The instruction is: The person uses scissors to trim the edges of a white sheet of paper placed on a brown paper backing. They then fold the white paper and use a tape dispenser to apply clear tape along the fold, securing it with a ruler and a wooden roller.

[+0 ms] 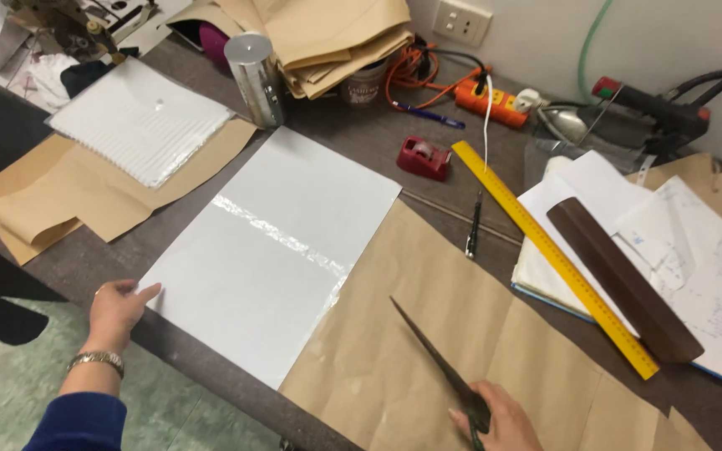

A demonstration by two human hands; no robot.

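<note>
We have the long dark scissors point(436, 355) in our right hand point(499, 418), fingers wrapped round the handles, the closed blades lying flat on the brown kraft paper point(453, 334) and pointing up and to the left; our left hand point(117, 307) rests open on the near left corner of the white glossy sheet point(273, 250), fingertips touching it, holding nothing. The white sheet lies flat on the table point(361, 138), its right edge meeting the brown paper, which looks whole and uncut where we can see it. We judge the work as barely begun: the sheets are laid out, no cut shows, and the yellow ruler point(553, 255) and black pen point(473, 227) lie apart
</note>
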